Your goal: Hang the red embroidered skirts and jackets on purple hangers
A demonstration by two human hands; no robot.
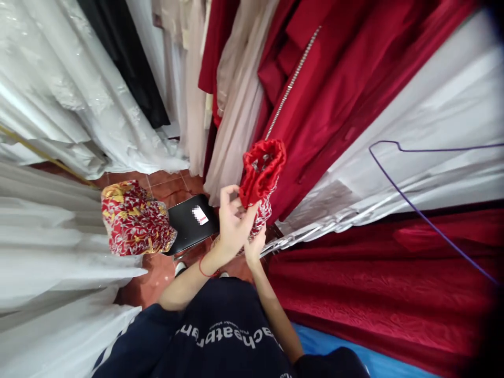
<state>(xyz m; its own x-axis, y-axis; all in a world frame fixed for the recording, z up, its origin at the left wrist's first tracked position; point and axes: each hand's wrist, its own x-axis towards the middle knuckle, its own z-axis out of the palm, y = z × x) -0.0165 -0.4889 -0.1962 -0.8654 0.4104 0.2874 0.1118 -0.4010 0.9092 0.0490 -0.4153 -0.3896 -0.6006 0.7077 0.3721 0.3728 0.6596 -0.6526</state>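
A red satin sleeve cuff [263, 169] with silver beading stands open at the middle of the view, part of a red gown [334, 100] that hangs on the right. My left hand [232, 223] pinches the cuff's lower left edge, with a red string around the wrist. My right hand [255, 241] is just below and behind it, gripping the beaded lower part of the same cuff. Both hands are closed on the fabric.
White gowns [59, 94] hang on the left, beige and dark red ones [232, 79] in the middle. A red and gold patterned cloth [134, 218] and a black box [192, 223] lie on the tiled floor. A purple hanger wire [413, 205] crosses the white and red fabric at right.
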